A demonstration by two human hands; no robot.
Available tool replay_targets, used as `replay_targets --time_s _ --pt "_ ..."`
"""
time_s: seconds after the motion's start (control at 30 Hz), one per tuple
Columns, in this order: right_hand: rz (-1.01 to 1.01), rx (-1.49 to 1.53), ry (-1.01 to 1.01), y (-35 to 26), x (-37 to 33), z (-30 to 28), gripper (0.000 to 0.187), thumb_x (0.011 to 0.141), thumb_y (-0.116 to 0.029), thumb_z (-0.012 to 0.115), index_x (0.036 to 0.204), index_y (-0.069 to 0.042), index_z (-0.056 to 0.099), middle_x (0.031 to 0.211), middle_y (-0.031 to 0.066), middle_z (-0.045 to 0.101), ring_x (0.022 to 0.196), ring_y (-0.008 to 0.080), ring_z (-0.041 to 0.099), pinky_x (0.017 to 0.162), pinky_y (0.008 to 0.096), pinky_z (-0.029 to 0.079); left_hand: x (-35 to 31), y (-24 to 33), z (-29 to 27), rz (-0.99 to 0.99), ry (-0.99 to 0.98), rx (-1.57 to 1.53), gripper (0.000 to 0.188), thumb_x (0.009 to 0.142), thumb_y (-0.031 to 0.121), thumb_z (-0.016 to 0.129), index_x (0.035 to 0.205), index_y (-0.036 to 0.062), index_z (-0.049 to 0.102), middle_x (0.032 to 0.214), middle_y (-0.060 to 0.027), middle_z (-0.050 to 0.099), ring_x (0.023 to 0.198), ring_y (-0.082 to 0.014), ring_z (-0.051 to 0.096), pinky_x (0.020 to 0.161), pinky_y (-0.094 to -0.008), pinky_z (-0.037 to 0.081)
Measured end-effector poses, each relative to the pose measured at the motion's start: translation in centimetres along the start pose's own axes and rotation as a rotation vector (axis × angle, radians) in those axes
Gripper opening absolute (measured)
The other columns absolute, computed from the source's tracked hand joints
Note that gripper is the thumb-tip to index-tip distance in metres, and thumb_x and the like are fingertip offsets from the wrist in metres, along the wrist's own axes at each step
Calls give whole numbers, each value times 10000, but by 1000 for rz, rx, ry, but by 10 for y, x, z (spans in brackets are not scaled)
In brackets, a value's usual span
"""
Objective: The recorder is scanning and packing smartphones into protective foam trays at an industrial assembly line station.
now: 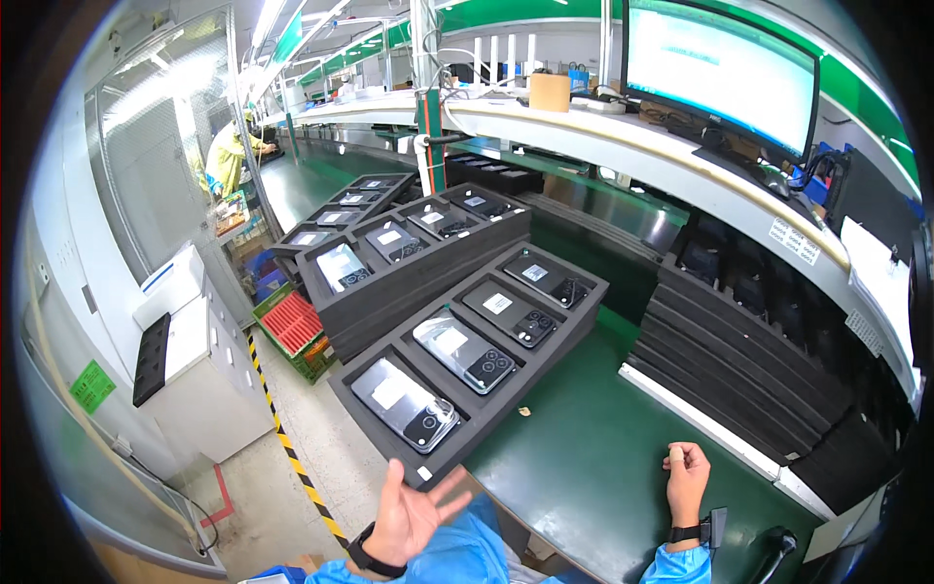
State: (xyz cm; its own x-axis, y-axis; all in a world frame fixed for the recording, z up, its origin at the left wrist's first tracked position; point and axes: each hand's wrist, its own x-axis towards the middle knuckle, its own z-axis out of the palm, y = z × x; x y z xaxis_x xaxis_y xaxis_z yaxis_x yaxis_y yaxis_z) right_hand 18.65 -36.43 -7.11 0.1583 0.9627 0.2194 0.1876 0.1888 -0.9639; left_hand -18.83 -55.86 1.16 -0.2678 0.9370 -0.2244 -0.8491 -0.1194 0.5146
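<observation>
While the green table [584, 428] bears the near black foam tray [472, 424], its four phones [457, 343] all seated and no place unfilled, the left hand [413, 518] spreads wide, empty, near it; the right hand [688, 474] curls loosely, any hold unclear

Labels [498, 304] on the phones [467, 354] (pale rectangles) are too small to read.

A lit monitor [720, 73] stands on a white shelf [623, 123], with a dark mouse [775, 183] near its lower edge and a tan box [550, 92] farther left. Across the room, a co-worker in yellow [227, 161] appears beside a mesh partition [161, 146]. Black-and-yellow tape [282, 438] crosses the floor [268, 496] between a white cabinet [229, 414] and a green crate [316, 365].
</observation>
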Motion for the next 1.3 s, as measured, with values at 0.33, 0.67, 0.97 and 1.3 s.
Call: replay_targets --time_s 0.33,0.67,0.97,1.3 --pt "35 102 11 -7 0 11 161 995 -127 635 1109 -13 644 888 28 666 770 107 631 733 272 536 -11 4 -49 125 -25 127 693 861 365 619 1423 -26 512 1385 -206 619 1275 -380 595 1106 -451 475" --pt "590 820 -631 -41 -24 6 711 1059 -514 475 1572 -43 331 1473 161 510 1216 292 611 1062 438 494 -80 92 -229 -78 -46 52 826 696 328 735 1444 43 535 1406 -164 615 1288 -369 580 1145 -530 419" --pt "633 575 20 -50 -152 -113 499 993 -359 601 1327 10 632 1227 136 708 1120 229 664 984 353 508 -32 57 -145 -136 -134 272 677 880 401 713 1380 -24 550 1266 -136 668 1177 -279 642 1066 -422 493" --pt "305 439 496 -79 -270 -224 551 1066 -415 483 1420 4 536 1421 123 578 1238 252 580 1075 395 453 59 -73 3 -367 -228 634 656 987 514 424 1387 6 534 1194 -154 670 1050 -298 684 795 -456 586"
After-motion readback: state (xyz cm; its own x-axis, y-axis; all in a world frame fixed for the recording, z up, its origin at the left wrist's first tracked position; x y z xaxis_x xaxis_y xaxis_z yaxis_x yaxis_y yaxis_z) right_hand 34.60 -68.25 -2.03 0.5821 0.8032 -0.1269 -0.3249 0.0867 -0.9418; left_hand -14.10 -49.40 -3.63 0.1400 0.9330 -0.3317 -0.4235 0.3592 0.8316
